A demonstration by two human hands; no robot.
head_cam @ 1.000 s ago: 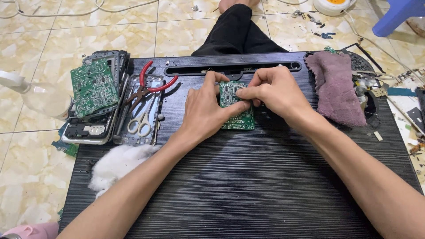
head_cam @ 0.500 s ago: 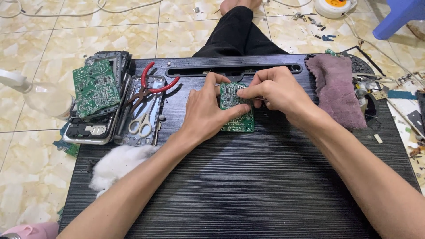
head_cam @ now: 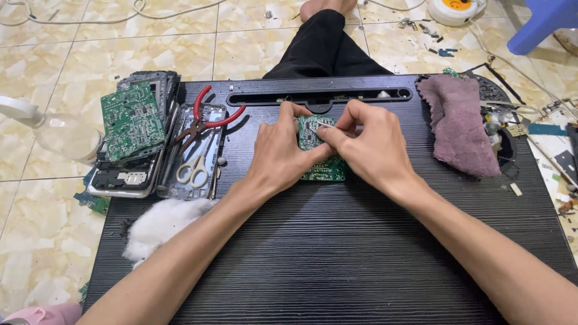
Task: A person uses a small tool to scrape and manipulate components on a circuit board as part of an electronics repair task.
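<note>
I am pinching a small green circuit board with my left hand to steady it at the middle of the black desk, my right hand gripping a thin tool against it; red-handled pliers are lying left of the board.

Bare forearms, no sleeves; black trousers on the outstretched leg.

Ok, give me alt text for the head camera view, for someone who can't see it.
Both hands, left hand and right hand, hold a small green circuit board over a black ribbed table. At left, another board lies on stacked trays, beside red pliers, scissors and white cotton; a purple cloth lies at right.
</note>
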